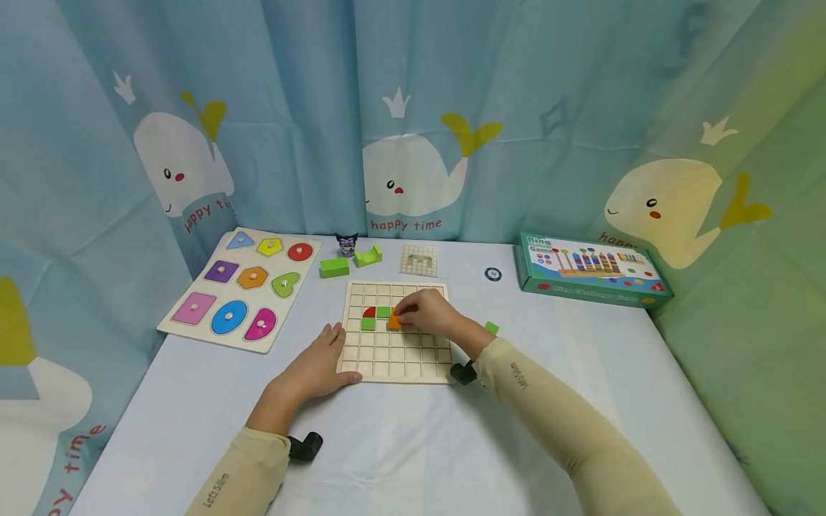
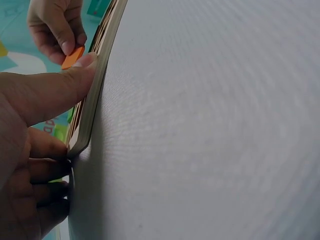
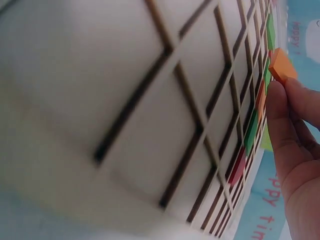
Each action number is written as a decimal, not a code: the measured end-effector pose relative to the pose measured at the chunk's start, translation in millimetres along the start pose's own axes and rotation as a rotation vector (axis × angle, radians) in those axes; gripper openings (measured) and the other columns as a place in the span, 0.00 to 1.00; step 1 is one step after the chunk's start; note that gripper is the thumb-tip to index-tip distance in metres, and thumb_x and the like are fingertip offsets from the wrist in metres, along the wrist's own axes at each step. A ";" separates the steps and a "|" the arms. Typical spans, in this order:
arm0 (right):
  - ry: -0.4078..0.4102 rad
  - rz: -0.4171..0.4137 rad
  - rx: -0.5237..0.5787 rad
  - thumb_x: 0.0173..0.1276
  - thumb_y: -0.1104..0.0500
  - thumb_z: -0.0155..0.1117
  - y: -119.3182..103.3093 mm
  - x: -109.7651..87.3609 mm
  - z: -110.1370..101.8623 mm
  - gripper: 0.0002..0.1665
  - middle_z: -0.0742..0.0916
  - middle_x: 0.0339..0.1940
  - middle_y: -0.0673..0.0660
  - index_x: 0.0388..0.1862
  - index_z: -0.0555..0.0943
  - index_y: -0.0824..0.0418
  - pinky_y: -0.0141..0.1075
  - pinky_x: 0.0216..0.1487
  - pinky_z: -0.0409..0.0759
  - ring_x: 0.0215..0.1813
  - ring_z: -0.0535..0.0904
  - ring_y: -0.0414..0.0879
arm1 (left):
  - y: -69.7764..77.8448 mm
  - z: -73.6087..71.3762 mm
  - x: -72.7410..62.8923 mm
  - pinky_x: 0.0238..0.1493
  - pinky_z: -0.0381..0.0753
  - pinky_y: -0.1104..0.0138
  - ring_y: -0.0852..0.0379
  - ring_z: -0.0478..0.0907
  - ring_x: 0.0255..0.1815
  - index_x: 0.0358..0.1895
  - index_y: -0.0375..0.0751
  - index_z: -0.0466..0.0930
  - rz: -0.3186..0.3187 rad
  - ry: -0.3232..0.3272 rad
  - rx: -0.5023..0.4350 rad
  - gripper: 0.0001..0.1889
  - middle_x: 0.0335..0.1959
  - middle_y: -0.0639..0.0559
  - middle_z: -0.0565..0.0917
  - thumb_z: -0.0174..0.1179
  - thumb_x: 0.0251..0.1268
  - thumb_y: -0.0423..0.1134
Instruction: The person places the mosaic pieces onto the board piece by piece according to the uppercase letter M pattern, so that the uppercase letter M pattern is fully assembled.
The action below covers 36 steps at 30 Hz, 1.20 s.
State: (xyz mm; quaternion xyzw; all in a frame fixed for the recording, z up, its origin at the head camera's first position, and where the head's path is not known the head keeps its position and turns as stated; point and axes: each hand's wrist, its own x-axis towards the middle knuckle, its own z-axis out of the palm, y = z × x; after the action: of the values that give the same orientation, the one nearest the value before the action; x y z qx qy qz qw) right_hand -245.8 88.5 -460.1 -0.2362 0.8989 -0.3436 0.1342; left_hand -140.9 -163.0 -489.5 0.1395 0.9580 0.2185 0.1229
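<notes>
A pale wooden grid board (image 1: 396,367) lies on the table in front of me. My left hand (image 1: 314,367) rests at its near left corner, thumb on the front edge and fingers along the left side. Between the thumb and fingertips of my right hand (image 1: 431,313) is an orange tile (image 3: 282,65), pinched and tilted above the grid in the right wrist view. On the board sit a red quarter-round tile (image 1: 369,312), a green tile (image 1: 383,312) beside it and another green tile (image 1: 368,325) below. The right hand hides part of the grid.
Behind the board are a green block (image 1: 334,268), a green arch block (image 1: 368,256), a small figurine (image 1: 346,245) and a pattern card (image 1: 419,261). A shape puzzle (image 1: 193,326) lies left; a game box (image 1: 594,271), round token (image 1: 493,274) and loose green tile (image 1: 492,327) are right.
</notes>
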 end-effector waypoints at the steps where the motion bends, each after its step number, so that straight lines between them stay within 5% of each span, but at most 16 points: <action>1: -0.004 -0.004 -0.003 0.68 0.63 0.70 -1.9 0.4 1.3 0.05 0.90 0.42 0.52 0.42 0.89 0.60 0.35 0.48 0.83 0.44 0.84 0.42 | -0.1 0.0 0.0 0.76 0.56 0.49 0.37 0.46 0.81 0.76 0.24 0.53 0.000 -0.001 0.002 0.53 0.79 0.34 0.54 0.70 0.61 0.56; 12: -0.037 -0.036 -0.029 0.69 0.60 0.70 -12.6 7.0 17.3 0.04 0.89 0.41 0.48 0.40 0.90 0.56 0.35 0.50 0.81 0.44 0.83 0.40 | -0.2 -0.7 -0.5 0.76 0.56 0.50 0.38 0.45 0.81 0.77 0.25 0.53 0.003 -0.007 -0.004 0.53 0.80 0.35 0.53 0.69 0.61 0.57; 20: -0.073 -0.034 0.017 0.69 0.62 0.70 -21.1 7.7 28.0 0.04 0.89 0.35 0.48 0.39 0.89 0.59 0.33 0.44 0.82 0.35 0.83 0.38 | -0.3 -0.1 -0.7 0.76 0.56 0.50 0.39 0.46 0.81 0.77 0.26 0.53 -0.004 -0.009 0.000 0.53 0.80 0.35 0.52 0.69 0.61 0.58; 36: -0.055 -0.147 -0.162 0.66 0.60 0.73 -32.5 11.2 39.3 0.03 0.89 0.34 0.46 0.36 0.91 0.57 0.33 0.49 0.81 0.43 0.82 0.41 | 0.6 -1.9 -1.4 0.75 0.57 0.49 0.37 0.47 0.80 0.76 0.24 0.54 0.018 0.005 -0.005 0.52 0.79 0.33 0.53 0.69 0.61 0.56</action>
State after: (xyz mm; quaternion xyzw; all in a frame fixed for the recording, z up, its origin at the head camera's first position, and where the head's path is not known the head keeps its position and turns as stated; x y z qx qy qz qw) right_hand -228.7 39.8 -467.4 -0.3211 0.9000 -0.2719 0.1137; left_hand -140.1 -163.7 -487.4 0.1471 0.9565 0.2221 0.1187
